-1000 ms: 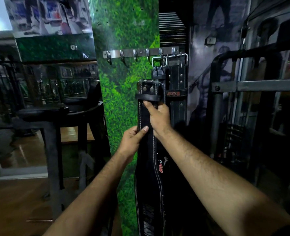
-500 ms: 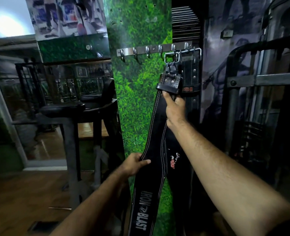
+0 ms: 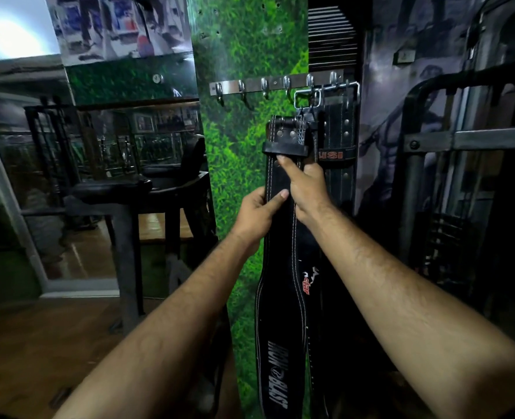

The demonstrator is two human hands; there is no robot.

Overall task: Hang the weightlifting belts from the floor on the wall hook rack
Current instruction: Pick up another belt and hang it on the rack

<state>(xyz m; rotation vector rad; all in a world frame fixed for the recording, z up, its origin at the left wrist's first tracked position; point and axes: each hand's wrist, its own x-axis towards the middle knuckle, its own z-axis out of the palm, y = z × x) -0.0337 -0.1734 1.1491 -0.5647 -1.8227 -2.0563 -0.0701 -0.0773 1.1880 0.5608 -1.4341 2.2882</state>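
Returning to the belt (image 3: 283,237), the left hand (image 3: 257,211) is gripping its edge; the right hand (image 3: 306,186) is pinching below the buckle, steadying it at the rack's (image 3: 276,83) right end.

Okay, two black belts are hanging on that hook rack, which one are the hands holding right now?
The belt with white stitching, printed IRON BLAST low down. The left hand and right hand both grip it below its buckle end. The studded belt behind it on the right, with the red label, hangs untouched.
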